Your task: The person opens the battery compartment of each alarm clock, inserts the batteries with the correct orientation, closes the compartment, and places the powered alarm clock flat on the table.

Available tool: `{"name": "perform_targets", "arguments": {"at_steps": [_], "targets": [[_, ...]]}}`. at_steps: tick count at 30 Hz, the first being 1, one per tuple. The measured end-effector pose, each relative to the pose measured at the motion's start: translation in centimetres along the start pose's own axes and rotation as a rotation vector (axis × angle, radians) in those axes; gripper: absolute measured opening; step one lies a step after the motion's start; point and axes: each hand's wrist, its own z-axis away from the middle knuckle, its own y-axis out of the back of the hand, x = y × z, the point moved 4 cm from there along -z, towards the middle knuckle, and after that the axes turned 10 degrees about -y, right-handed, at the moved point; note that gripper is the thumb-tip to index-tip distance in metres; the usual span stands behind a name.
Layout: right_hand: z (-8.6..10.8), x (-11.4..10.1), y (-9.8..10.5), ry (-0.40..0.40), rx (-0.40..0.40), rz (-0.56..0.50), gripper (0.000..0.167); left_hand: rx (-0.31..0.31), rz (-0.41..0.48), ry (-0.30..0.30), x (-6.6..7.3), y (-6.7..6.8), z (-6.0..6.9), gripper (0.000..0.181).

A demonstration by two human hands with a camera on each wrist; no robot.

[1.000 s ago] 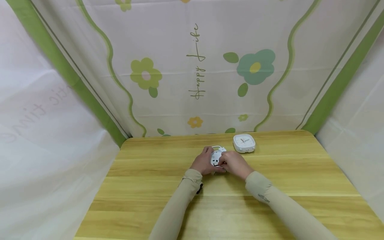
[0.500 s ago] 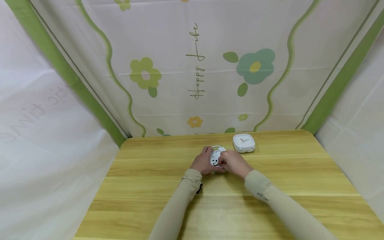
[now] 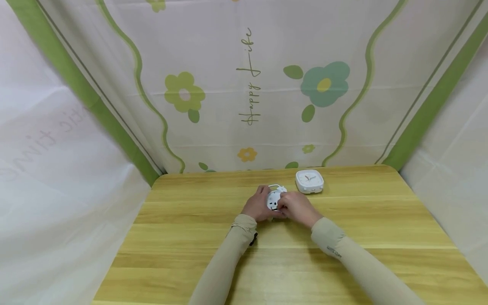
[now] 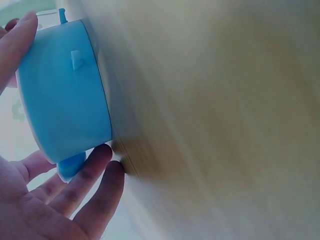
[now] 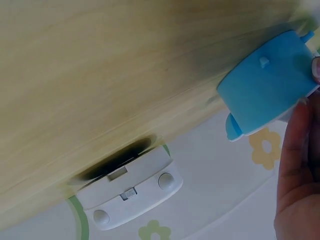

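Observation:
A small round alarm clock (image 3: 272,198) sits near the far edge of the table, its white back with dark openings turned up. Its side is blue in the left wrist view, where a small knob shows on the clock's body (image 4: 65,100). My left hand (image 3: 258,206) grips it, thumb on the near side and fingers around the far side. My right hand (image 3: 301,208) bends over the back, fingertips at a dark slot. In the right wrist view, a finger of my right hand (image 5: 300,185) reaches the clock's back edge; whether it pinches a small part there is hidden.
A white rounded-square clock (image 3: 309,181), face up, stands just beyond my right hand. The wooden table (image 3: 183,237) ends at a patterned curtain (image 3: 225,135) behind, with white cloth walls on both sides.
Both hands stay on the round alarm clock almost unmoved. My right fingertips shift slightly at the slot, and less of the dark slot shows now than half a second ago.

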Motion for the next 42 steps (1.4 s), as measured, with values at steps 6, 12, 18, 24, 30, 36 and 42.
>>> {"name": "perform_targets", "arguments": {"at_steps": [6,12,18,24,30,36,42], "targets": [[-0.1,0.4,-0.1,-0.017,-0.021,-0.013,0.021,0.007,-0.005,-0.003,0.0,-0.3,-0.1,0.087],[-0.2,0.4,0.1,-0.019,-0.021,-0.003,0.024,0.012,0.011,0.002,0.3,-0.1,0.0,0.085],[-0.4,0.0,0.1,0.003,-0.001,0.061,0.019,0.029,0.019,0.005,0.3,0.3,0.1,0.085],[0.0,0.1,0.1,0.025,0.014,0.048,0.017,0.035,0.010,0.004,0.0,0.0,-0.1,0.086],[0.7,0.9,0.3,0.016,0.020,-0.024,0.017,0.017,0.016,-0.016,-0.1,0.0,0.0,0.100],[0.9,1.0,0.4,0.062,0.039,-0.009,0.018,-0.010,0.091,-0.014,-0.5,0.4,0.5,0.095],[0.7,0.7,0.5,0.091,0.058,0.015,0.019,0.007,0.056,-0.007,-0.7,0.7,0.4,0.097]]}}
